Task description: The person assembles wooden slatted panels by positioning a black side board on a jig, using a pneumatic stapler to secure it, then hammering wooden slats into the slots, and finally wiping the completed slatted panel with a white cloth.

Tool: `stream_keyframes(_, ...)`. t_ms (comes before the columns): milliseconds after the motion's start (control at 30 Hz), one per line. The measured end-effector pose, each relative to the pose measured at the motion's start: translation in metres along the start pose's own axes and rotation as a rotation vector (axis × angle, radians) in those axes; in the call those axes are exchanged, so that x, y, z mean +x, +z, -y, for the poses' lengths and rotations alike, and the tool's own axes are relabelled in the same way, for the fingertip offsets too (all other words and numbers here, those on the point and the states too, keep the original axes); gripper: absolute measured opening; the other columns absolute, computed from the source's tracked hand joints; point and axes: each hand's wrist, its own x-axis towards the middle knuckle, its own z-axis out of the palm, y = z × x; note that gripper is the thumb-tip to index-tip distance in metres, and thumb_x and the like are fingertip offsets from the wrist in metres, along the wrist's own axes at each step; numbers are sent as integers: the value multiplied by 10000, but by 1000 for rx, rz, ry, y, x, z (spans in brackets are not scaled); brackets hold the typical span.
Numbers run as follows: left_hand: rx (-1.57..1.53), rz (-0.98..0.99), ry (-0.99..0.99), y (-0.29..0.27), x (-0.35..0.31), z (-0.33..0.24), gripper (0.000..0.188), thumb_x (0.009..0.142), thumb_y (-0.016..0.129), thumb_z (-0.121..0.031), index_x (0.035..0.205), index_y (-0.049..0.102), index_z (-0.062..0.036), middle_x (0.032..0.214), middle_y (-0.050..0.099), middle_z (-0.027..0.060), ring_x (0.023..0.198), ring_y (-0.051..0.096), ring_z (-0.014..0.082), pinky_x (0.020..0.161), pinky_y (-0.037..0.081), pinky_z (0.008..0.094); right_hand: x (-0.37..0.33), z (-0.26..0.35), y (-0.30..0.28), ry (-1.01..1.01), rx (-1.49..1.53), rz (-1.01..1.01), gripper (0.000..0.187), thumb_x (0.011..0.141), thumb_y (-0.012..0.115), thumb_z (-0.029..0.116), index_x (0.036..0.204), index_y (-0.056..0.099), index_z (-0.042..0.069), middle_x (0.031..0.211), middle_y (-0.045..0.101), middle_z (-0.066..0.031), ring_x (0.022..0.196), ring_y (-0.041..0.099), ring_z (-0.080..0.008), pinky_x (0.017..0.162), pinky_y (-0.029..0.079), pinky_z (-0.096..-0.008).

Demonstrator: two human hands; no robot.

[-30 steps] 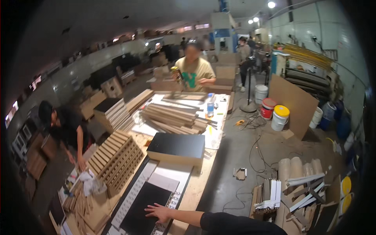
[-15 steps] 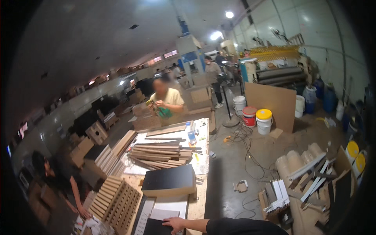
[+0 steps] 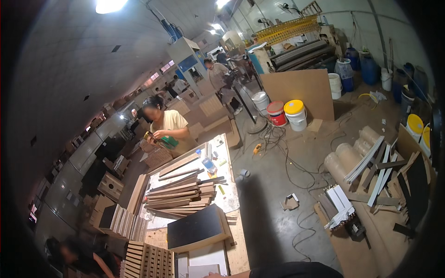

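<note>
Black-topped block (image 3: 193, 226), pale-sided, one: laid on the pale wooden workbench (image 3: 239, 257) and taken as the mark for all places below. Right hand (image 3: 214, 275), bare, one: shown only in small part, cut off by the lower edge of the view, on the near side of the block and apart from it; whether its fingers are spread, pressed together or pinching anything cannot be told. Left hand: out of view, its grip likewise not to be told. Light grey panel (image 3: 203, 269), one: laid flat on the near side of the block, just beside the right hand; whether it is touched cannot be made out. White panel (image 3: 211, 255), one: shown between the block and the grey panel. Notched wooden stack (image 3: 149, 259): set to the near left of the block. Brown wooden strips (image 3: 178, 195), numerous: heaped just beyond the block. Clear bottle (image 3: 208, 164), blue-capped, one: stood farther beyond the block, past the strips. Small yellow-and-dark item (image 3: 149, 137), one: held by a co-worker in a pale yellow shirt (image 3: 176, 123), stationed well beyond the block. Red bucket (image 3: 276, 115) and yellow-lidded white bucket (image 3: 297, 121): placed side by side on the floor, far to the right of and beyond the block.
</note>
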Motion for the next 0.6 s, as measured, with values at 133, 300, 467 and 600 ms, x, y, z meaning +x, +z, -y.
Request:
stream_keyframes(133, -12, -46, 31, 4, -1, 1, 472, 845, 564, -381, 1123, 578, 0, 974, 614, 182, 901, 579, 311, 789, 471, 403, 8, 9, -5, 140, 107, 7, 613, 616, 698, 466, 1072, 632, 60, 989, 656, -192, 929, 626, -323, 824, 498, -405)
stream_keyframes(300, -18, -102, 43, 6, -5, 2, 417, 847, 580, -323, 1099, 588, 9, 956, 614, 173, 872, 578, 296, 765, 473, 389, 36, 4, -4, 358, 181, 5, 573, 606, 705, 464, 952, 677, 8, 933, 664, -212, 877, 642, -323, 772, 521, -391)
stream_keyframes(467, -38, -162, 31, 10, -13, 8, 362, 849, 596, -265, 1075, 598, 18, 937, 614, 163, 843, 578, 281, 741, 475, 375, 36, -9, 3, 312, 152, 24, 494, 573, 727, 414, 838, 701, -3, 883, 674, -199, 801, 653, -314, 726, 527, -386)
stream_keyframes(600, -50, -197, -3, 7, -25, 27, 318, 851, 609, -219, 1056, 605, 24, 923, 614, 156, 820, 577, 269, 721, 477, 364, 43, -40, 18, 294, 42, 101, 480, 582, 724, 406, 844, 702, 4, 866, 679, -178, 783, 650, -322, 719, 527, -385)
